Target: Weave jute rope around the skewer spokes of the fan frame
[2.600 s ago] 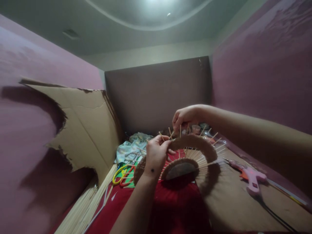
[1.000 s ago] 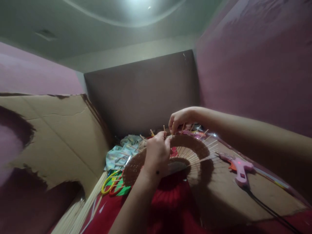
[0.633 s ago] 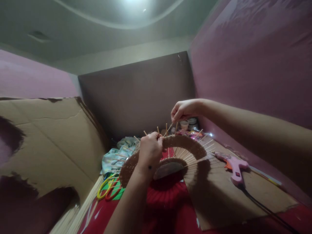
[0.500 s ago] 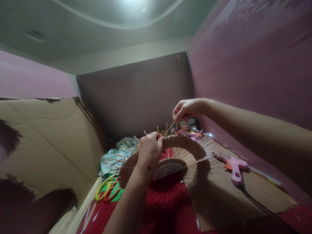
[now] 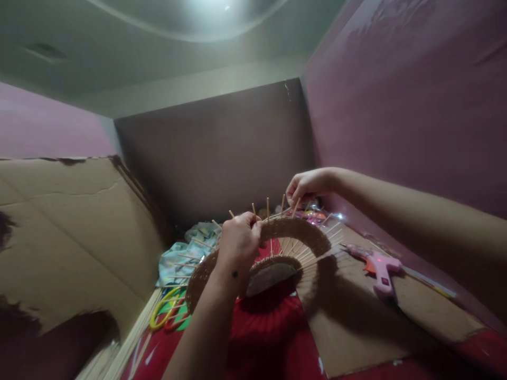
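A half-round woven piece with a brown outer band and thin sticks fanning out through it stands tilted over the work surface. My left hand pinches the top of its outer band, fingers closed. Between the upright stick ends runs a thin pale cord, from my left fingertips to my right hand. My right hand is closed on the cord's far end, just above the band's right part. A smaller woven band with a pale flat base lies at the inner side of the fan.
A pink glue gun lies on a cardboard sheet at the right. Yellow-handled scissors, a pale patterned cloth and long sticks are at the left, beside torn cardboard. Red cloth covers the front.
My right hand has come down and slightly right, bringing the cord lower along the band's top edge. My left hand keeps its hold; the view has shifted a little.
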